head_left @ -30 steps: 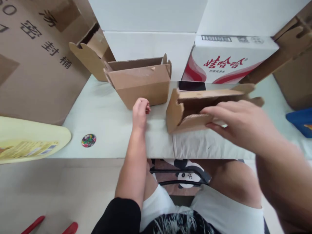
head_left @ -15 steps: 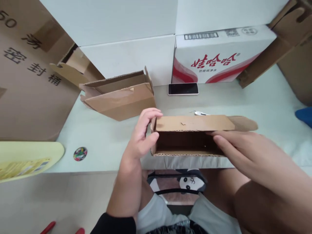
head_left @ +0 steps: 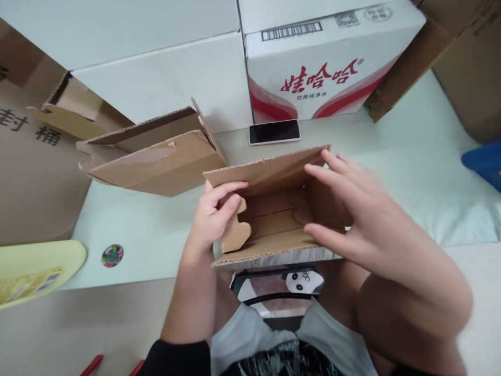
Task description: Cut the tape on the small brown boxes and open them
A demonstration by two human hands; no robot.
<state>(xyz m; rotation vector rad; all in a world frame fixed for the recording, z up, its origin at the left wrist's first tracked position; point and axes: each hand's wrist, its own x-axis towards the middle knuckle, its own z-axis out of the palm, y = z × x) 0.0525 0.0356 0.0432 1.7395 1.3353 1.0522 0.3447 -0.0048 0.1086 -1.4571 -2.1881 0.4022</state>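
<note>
A brown cardboard box (head_left: pixel 274 204) stands at the table's front edge with its top open, showing a bare inside. My left hand (head_left: pixel 211 214) is closed on its left end, thumb and fingers around the wall by a notched flap (head_left: pixel 236 235). Over the right end, my right hand (head_left: pixel 352 203) has its fingers and thumb spread apart. Its fingertips are close to the far and near walls; whether they touch the cardboard is hard to tell. The box's far wall leans up and away from me.
Behind and left lies another open cardboard box (head_left: pixel 156 164). A phone (head_left: pixel 274 132) lies before a white carton with red print (head_left: pixel 289 57). A round colourful disc (head_left: pixel 112 255) and a pale yellow object (head_left: pixel 39 266) are on the left, a blue object (head_left: pixel 485 164) at right.
The box has been spread from a narrow opening to a wide one, its long top flap now raised at the far side. My right hand has lifted off and opened. The view has shifted.
</note>
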